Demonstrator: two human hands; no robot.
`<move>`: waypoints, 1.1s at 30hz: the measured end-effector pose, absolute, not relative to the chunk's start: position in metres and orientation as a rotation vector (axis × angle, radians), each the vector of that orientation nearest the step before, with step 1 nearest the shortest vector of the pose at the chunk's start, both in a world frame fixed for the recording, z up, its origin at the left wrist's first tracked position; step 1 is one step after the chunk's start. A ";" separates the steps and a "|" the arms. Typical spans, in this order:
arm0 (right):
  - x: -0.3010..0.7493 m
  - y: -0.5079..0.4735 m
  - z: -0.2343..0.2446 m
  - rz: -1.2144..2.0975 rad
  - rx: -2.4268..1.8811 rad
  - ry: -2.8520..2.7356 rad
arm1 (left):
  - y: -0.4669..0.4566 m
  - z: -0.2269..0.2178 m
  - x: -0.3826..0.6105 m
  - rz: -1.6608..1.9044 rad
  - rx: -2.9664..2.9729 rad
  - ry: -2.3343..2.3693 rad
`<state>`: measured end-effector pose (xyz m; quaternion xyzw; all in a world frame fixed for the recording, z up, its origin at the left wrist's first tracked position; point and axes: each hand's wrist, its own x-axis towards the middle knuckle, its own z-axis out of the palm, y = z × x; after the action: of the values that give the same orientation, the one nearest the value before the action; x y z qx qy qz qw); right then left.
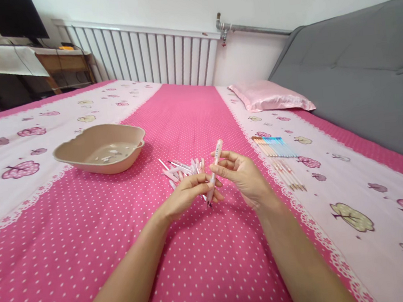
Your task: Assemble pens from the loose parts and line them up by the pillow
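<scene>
Between my two hands is a slim white and pale pink pen [218,151], tilted with its dark tip toward the bed. My left hand [186,195] pinches its lower part between thumb and fingers. Higher up the barrel, the thumb and fingers of my right hand [245,177] are closed on the same pen. Just beyond my left hand lies a loose pile of pink and white pens [178,168], partly hidden by the fingers. To the right, blue and orange-brown pens [275,146] lie side by side, with several white and pink pens [288,175] in a row nearer me.
A beige plastic basin [101,167] with small pale bits inside stands at left on the pink dotted bedspread [189,108]. A pink pillow [271,97] lies at the back right, by the grey padded headboard [355,65]. A white radiator [147,55] runs behind the bed.
</scene>
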<state>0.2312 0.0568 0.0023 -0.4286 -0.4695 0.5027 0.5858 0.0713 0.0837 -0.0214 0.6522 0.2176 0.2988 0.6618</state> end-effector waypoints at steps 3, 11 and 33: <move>0.230 0.056 0.002 1.175 -0.982 -1.104 | 0.084 -0.022 0.071 0.683 1.467 0.491; 0.228 0.051 0.010 1.265 -0.892 -1.136 | 0.086 -0.024 0.070 0.699 1.405 0.497; 0.230 0.053 0.008 1.271 -0.959 -1.074 | 0.084 -0.022 0.071 0.699 1.420 0.512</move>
<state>0.2298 0.0526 0.0076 -0.4092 -0.4583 0.5423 0.5731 0.0709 0.0837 -0.0218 0.6311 0.2275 0.3105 0.6735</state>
